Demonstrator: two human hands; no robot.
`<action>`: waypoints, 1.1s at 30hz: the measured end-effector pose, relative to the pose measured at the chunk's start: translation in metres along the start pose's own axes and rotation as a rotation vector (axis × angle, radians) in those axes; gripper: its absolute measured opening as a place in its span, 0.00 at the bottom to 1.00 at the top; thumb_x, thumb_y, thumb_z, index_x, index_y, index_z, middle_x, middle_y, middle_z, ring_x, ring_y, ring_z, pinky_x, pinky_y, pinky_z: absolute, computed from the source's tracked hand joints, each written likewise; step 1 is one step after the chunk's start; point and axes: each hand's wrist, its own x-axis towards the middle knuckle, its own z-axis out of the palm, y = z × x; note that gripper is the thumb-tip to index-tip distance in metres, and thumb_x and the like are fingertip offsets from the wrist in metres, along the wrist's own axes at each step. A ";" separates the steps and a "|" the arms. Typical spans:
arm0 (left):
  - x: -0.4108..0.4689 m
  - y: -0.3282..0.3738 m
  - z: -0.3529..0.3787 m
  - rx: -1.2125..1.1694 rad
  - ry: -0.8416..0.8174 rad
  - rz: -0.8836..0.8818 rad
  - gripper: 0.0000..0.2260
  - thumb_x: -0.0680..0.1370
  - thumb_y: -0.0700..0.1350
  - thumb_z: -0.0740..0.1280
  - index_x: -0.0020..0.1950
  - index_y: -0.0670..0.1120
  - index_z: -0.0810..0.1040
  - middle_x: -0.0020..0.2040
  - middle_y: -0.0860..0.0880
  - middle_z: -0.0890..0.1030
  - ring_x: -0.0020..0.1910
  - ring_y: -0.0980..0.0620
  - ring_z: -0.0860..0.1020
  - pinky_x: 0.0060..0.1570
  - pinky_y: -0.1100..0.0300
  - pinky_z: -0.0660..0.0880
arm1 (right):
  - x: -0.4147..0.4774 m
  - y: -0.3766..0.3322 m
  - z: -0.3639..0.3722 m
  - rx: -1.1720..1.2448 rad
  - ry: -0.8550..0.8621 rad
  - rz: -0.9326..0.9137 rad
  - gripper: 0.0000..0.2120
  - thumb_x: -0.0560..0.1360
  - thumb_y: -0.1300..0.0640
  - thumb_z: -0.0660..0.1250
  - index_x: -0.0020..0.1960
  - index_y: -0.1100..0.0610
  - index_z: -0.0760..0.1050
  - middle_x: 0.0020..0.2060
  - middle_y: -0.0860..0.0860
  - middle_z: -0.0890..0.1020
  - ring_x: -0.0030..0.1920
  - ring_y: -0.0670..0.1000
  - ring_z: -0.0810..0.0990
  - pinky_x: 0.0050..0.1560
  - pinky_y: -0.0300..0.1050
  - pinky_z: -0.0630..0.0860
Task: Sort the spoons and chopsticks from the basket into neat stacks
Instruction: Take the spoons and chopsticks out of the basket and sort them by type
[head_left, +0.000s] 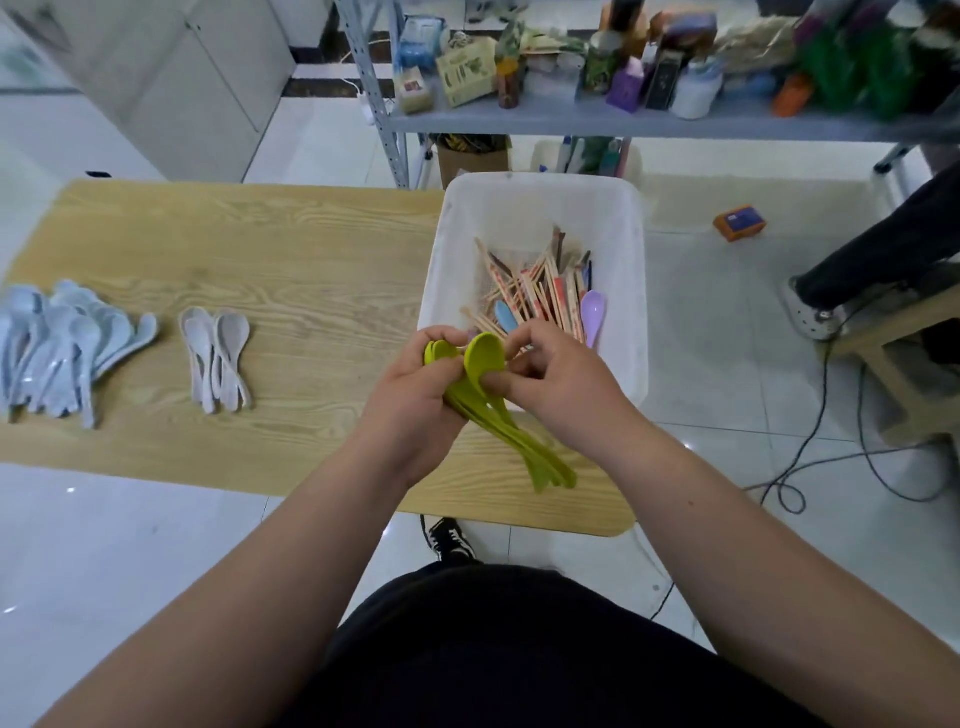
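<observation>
1. White tiled floor all around, and a pale wooden table (249, 270) runs across the middle of the view, with a grey metal shelf (623, 117) crowded with boxes and bottles behind it.
2. Over the table's near right corner, the left hand (415, 400) is wrapped around a bundle of green spoons (498, 410), fingers closed on the necks just below the bowls.
3. Right hand (558, 382) comes in from the other side, thumb and fingertips pinching the top green spoon's bowl, closed on it too.
4. Long axis of the bundle runs diagonally: bowls up and away toward the basket, handles fanning down to the right, toward the near table edge.
5. White plastic basket (540, 208) sits on the table's right end, just beyond the hands; inside lies a criss-crossed heap of wooden chopsticks (540, 291), with a blue spoon (505, 316) and a purple spoon (592, 314) among them.
6. Far left, a big pile of pale blue spoons (57, 343); just beside it, well clear of the hands, a small stack of white spoons (218, 358), bowls pointing away.
7. Off the table: an orange box (740, 222) on the floor, black cables (831, 457) trailing at right, and another person's leg and shoe (821, 312).
</observation>
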 end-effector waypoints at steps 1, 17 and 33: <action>-0.005 -0.002 -0.001 -0.031 0.001 0.002 0.10 0.81 0.31 0.58 0.51 0.45 0.74 0.53 0.36 0.79 0.55 0.34 0.80 0.50 0.47 0.78 | -0.002 0.001 0.003 0.003 0.004 0.001 0.11 0.73 0.52 0.76 0.46 0.53 0.75 0.33 0.48 0.80 0.32 0.42 0.75 0.35 0.35 0.70; 0.007 0.017 -0.078 -0.051 0.191 -0.003 0.10 0.80 0.29 0.59 0.56 0.42 0.73 0.47 0.42 0.82 0.45 0.42 0.84 0.53 0.43 0.80 | 0.017 -0.005 0.090 -0.142 -0.235 0.307 0.20 0.72 0.36 0.71 0.45 0.51 0.71 0.38 0.46 0.83 0.41 0.48 0.82 0.44 0.50 0.77; 0.098 0.050 -0.305 0.363 0.306 -0.351 0.12 0.78 0.33 0.66 0.60 0.42 0.72 0.48 0.42 0.79 0.40 0.49 0.80 0.32 0.57 0.79 | 0.159 -0.007 0.311 -0.309 -0.211 0.462 0.09 0.79 0.48 0.62 0.46 0.53 0.74 0.39 0.53 0.82 0.38 0.53 0.79 0.36 0.47 0.70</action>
